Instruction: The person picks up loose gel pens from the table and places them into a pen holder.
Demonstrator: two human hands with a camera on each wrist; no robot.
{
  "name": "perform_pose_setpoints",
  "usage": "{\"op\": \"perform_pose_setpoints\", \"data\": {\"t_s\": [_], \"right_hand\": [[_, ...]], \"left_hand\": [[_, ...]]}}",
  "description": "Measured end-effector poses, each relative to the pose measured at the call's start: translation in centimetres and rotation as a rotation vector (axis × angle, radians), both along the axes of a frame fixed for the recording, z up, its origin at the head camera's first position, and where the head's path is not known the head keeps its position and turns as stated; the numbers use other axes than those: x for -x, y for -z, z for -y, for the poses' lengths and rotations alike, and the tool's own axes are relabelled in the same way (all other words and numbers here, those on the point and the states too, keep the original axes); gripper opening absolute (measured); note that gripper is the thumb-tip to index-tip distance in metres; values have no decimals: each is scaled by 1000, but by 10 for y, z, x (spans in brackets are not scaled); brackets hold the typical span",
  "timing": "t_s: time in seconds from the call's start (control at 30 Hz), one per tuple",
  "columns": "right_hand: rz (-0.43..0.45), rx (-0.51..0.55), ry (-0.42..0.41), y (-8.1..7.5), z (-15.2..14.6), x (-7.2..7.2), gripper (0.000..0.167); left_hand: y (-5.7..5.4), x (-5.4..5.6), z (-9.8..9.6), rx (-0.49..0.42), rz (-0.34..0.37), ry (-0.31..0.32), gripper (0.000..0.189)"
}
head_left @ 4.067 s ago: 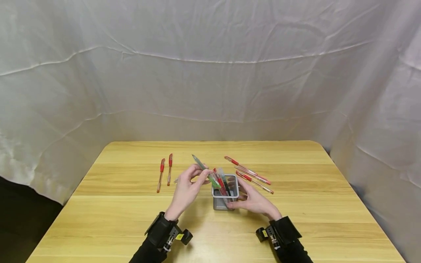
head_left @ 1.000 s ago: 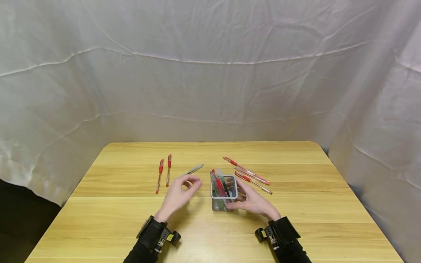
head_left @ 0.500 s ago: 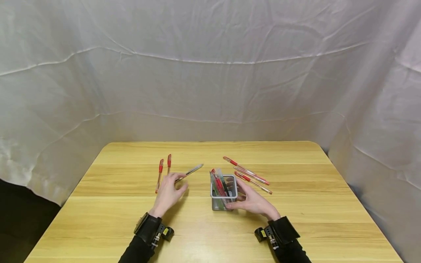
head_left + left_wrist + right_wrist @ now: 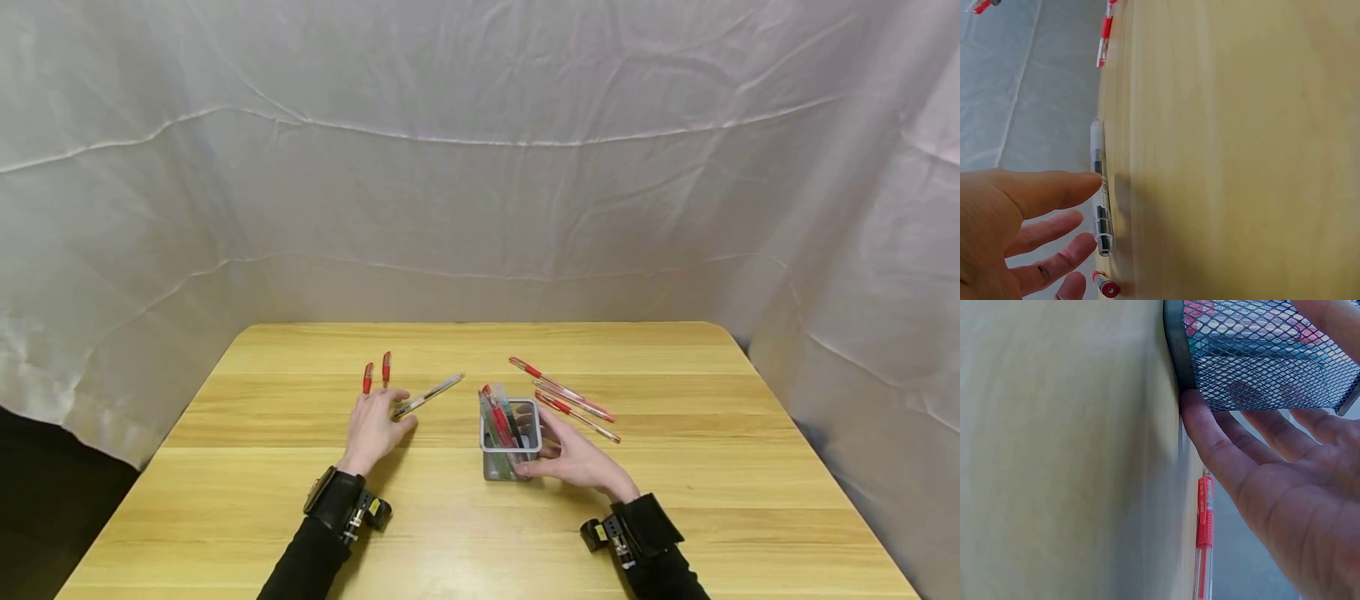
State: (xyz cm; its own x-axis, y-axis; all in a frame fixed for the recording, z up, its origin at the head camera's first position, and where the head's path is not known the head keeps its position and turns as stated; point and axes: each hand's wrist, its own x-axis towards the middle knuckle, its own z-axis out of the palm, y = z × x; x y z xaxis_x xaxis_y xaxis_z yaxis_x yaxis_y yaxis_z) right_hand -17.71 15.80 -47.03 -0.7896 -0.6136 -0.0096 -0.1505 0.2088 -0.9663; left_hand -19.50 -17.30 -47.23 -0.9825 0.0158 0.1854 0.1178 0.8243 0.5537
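Steadying the mesh cup point(image 4: 512, 451), it seems, the right hand point(image 4: 577, 458) grips it; left of the cup, the left hand point(image 4: 372, 423) spreads wide near a clear pen point(image 4: 429, 395).

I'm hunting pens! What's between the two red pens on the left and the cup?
One clear pen, close to the left hand, then bare table up to the cup. The head view shows it.

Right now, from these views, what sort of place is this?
Likely a curtained recording setup, judging by the yellowish wood-grain table, the wrinkled pale grey cloth hung behind and beside it, and the two black wrist-worn cameras.
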Motion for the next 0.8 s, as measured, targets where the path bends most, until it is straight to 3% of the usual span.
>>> {"op": "perform_pose_setpoints", "data": {"t_s": [0.23,0.57,0.8], "right_hand": [[8,5,-5,0,0,-1,97],[11,3,-9,0,1,-1,96],[13,12,-15,0,1,0,95]], "left_hand": [[0,9,-1,75,21,-10,33],[-1,18,-1,90,38,-47,13],[2,19,-2,92,17,-30,11]]}}
